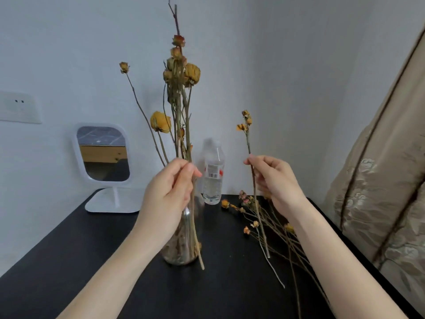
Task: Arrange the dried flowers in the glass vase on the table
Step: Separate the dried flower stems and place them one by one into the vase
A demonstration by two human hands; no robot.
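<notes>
Glass vase [174,252] just below left grip [170,187], clamped round bunch [181,107]; right grip [273,178] pinching loose stem [248,146] mid-length. Light, stiff, brittle (hold low on stem, never by heads).

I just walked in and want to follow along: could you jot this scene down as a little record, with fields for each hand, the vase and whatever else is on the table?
Left hand: grips the dried flowers just above the vase
Right hand: pinches a single stem, held upright in the air, right of the vase
Vase: clear glass, on the dark table, holding the dried flowers
Loose flowers: lying on the table at the right
At the back: water bottle, white mirror
</notes>
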